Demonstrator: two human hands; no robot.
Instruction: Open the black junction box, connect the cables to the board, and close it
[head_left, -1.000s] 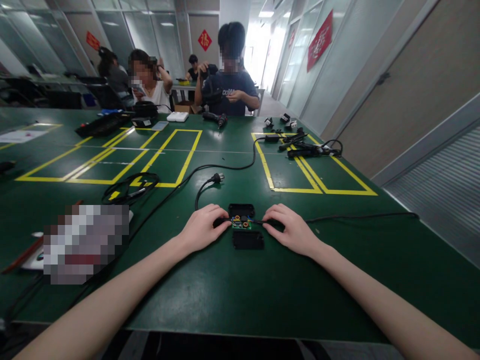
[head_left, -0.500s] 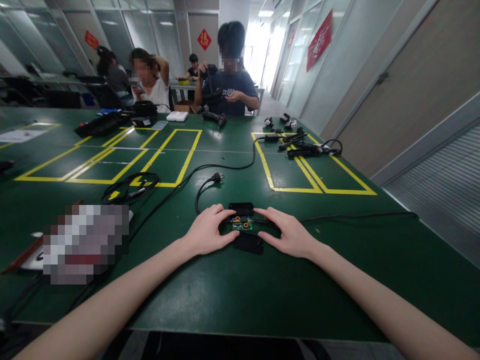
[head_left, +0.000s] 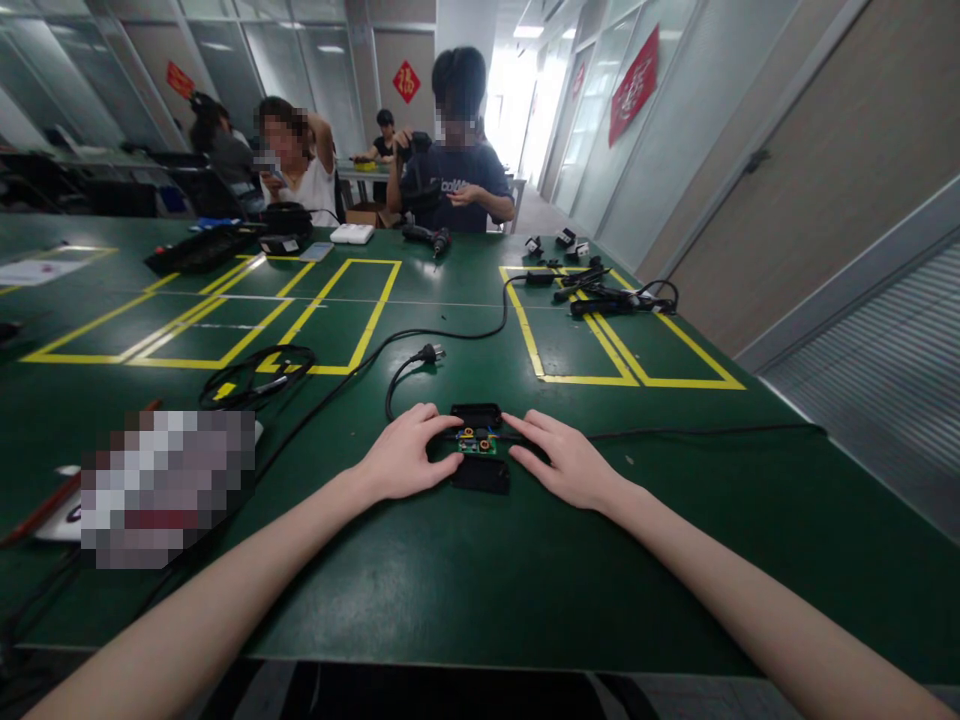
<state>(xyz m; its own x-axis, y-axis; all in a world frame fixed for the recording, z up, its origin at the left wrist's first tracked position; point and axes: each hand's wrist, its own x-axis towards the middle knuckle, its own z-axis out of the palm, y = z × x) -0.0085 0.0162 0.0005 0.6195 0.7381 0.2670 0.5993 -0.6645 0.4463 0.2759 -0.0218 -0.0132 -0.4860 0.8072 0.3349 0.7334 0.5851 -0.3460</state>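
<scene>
A small green circuit board [head_left: 471,449] with copper-wound coils lies on the table between my hands. Just beyond it sits one black plastic case half [head_left: 477,411], its hollow side up. The other black case half [head_left: 481,476] rests on the near side of the board. My left hand [head_left: 409,452] is open at the left end, index finger and thumb spread around the board's side; exact contact is unclear. On the right, my right hand [head_left: 566,460] is also open, its index fingertip by the far case half's corner and its thumb nearer the board.
A black cable [head_left: 697,432] runs right from the board; a power plug [head_left: 429,353] lies beyond my left hand. Coiled cable [head_left: 259,375] and a blurred-out item [head_left: 169,490] are at left. Adapters and cords [head_left: 600,300] and a power drill [head_left: 427,238] lie farther back. Several people sit beyond.
The near case half has shifted left and closer to the board, and now lies straighter. My right thumb has moved slightly away from me. The view has shifted a little.
</scene>
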